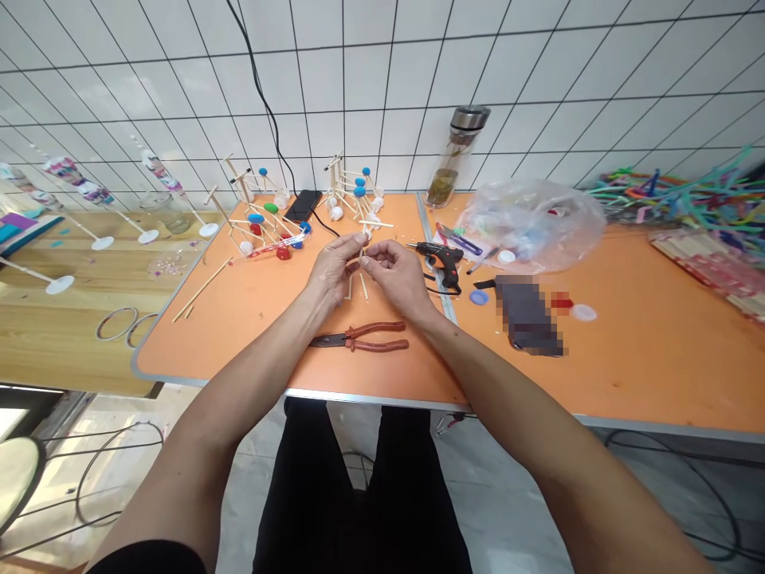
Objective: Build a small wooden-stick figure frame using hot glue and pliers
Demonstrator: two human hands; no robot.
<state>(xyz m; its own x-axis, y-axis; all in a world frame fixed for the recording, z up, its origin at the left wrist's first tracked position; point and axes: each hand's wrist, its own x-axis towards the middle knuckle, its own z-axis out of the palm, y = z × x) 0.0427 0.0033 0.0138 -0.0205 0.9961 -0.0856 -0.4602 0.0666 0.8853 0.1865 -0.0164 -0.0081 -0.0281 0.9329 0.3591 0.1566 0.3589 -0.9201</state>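
Observation:
My left hand (335, 267) and my right hand (395, 275) meet above the orange table, fingertips almost touching. Both are closed in a pinch. A small pale piece shows between them, too small to name. Short wooden sticks (363, 286) lie just below my fingers. Nearer to me rest pliers (364, 338) with red-brown handles. A black glue gun (441, 261) lies to the right of my right hand. Behind my hands stands a model of wooden sticks (335, 177) with blue and white caps. Another stick model (244, 209), with blue, red and green caps, is at the left.
A black phone (304, 206) lies near the tiled wall. Farther right are a glass tea bottle (449, 163), a clear plastic bag (531, 227), a box cutter (464, 241) and colourful pipe cleaners (675, 195). A wooden table (72, 335) with decorated sticks on white bases adjoins at left.

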